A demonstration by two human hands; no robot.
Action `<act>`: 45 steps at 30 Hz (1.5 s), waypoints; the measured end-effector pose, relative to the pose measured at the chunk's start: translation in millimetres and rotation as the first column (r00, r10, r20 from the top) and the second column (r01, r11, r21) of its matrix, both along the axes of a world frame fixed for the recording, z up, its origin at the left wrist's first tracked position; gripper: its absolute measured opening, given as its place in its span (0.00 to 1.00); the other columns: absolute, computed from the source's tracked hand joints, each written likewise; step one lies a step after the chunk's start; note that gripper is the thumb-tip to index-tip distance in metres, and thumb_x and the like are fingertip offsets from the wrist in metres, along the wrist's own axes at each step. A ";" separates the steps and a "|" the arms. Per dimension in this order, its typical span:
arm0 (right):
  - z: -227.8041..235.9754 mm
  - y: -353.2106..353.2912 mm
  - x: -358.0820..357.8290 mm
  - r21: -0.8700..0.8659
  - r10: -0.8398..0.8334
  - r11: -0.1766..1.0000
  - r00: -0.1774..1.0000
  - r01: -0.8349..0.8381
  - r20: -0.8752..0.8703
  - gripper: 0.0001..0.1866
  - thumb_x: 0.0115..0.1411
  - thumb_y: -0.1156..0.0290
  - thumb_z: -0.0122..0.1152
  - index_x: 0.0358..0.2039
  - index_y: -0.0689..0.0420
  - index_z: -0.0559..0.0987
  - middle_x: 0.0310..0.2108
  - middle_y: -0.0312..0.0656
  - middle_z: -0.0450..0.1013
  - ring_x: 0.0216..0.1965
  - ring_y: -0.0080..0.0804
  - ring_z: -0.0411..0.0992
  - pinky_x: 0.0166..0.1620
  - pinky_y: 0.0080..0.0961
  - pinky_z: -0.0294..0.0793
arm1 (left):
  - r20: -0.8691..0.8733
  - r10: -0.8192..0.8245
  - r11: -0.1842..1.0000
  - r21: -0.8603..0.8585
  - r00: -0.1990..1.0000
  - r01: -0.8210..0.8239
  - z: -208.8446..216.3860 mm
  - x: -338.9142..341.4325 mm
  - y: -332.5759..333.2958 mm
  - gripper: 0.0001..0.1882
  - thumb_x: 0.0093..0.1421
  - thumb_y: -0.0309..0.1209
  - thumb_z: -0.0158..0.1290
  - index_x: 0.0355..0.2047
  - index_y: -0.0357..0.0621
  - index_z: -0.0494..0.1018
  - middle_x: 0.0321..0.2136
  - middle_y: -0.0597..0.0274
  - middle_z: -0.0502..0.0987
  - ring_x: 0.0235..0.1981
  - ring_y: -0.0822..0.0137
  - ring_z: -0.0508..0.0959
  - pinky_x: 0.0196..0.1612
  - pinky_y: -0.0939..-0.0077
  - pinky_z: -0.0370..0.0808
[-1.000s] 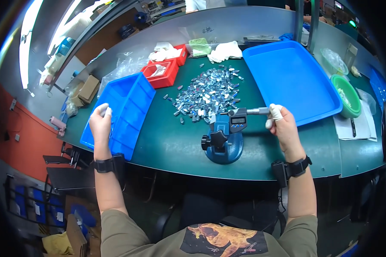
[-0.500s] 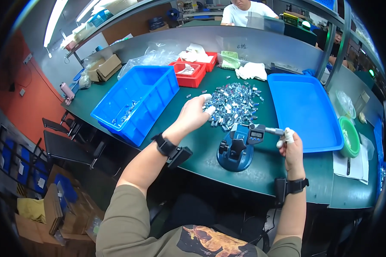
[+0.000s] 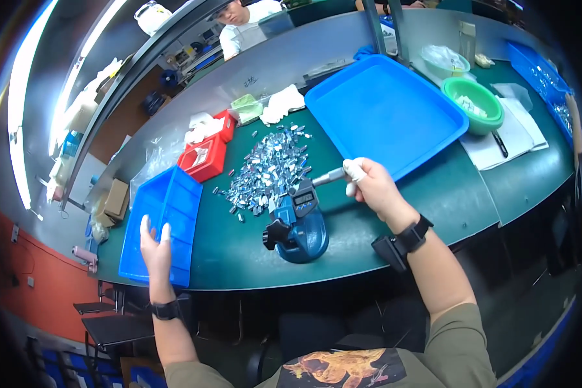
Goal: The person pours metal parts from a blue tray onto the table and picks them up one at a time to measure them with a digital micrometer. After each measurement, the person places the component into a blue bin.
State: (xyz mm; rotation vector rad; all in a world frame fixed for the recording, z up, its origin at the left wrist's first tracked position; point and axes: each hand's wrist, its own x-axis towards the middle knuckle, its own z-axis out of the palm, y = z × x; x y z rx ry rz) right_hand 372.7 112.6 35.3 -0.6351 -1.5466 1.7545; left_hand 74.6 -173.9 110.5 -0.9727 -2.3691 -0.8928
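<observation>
My left hand (image 3: 156,252) hangs over the deep blue bin (image 3: 182,220) at the left. Its fingers are spread, two tips wear white finger cots, and I see nothing held. My right hand (image 3: 374,186), also with white finger cots, pinches the thimble end of a digital micrometer (image 3: 305,200). The micrometer sits in a heavy blue stand (image 3: 309,239) with a black knob, near the table's front edge. Just behind it lies a heap of small shiny metal pieces (image 3: 270,169). Whether a piece sits between the micrometer's jaws is too small to tell.
A wide blue tray (image 3: 388,110) lies behind my right hand. Green bowls (image 3: 475,110), papers with a black pen (image 3: 500,145) stand to its right. Red boxes (image 3: 204,161) and white cloth (image 3: 283,105) line the back. Across the partition sits a person (image 3: 246,26).
My left hand has gone from the metal heap to over the blue bin, its fingers now spread. My right hand still holds the micrometer's end. The whole view has turned and tilted.
</observation>
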 end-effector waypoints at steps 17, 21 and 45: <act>-3.4 -4.4 -0.6 -0.028 0.027 0.999 1.000 -0.027 -0.009 0.15 0.59 0.58 0.46 0.22 0.55 0.69 0.14 0.31 0.65 0.13 0.13 0.58 0.17 0.09 0.56 | 0.192 -0.334 0.863 -0.332 0.923 0.382 -69.0 18.5 131.9 0.09 0.43 0.27 0.56 0.28 0.39 0.74 0.25 0.55 0.75 0.27 0.62 0.75 0.33 0.74 0.71; -1.2 -3.9 4.0 -0.014 0.042 0.999 0.999 -0.042 0.009 0.15 0.59 0.59 0.46 0.22 0.56 0.69 0.14 0.31 0.65 0.13 0.13 0.58 0.17 0.09 0.57 | 0.230 -0.409 0.864 -0.216 0.883 0.456 -71.6 19.3 127.9 0.08 0.43 0.26 0.55 0.27 0.40 0.74 0.26 0.54 0.74 0.28 0.61 0.74 0.34 0.73 0.70; 7.6 -11.5 0.3 -0.033 -0.040 0.999 0.996 0.043 0.083 0.14 0.59 0.58 0.46 0.25 0.54 0.70 0.14 0.32 0.66 0.13 0.12 0.60 0.15 0.07 0.55 | 0.673 -0.738 0.619 0.705 -0.051 0.347 -48.2 78.3 147.1 0.14 0.53 0.24 0.51 0.41 0.38 0.68 0.32 0.61 0.72 0.32 0.74 0.72 0.38 0.82 0.69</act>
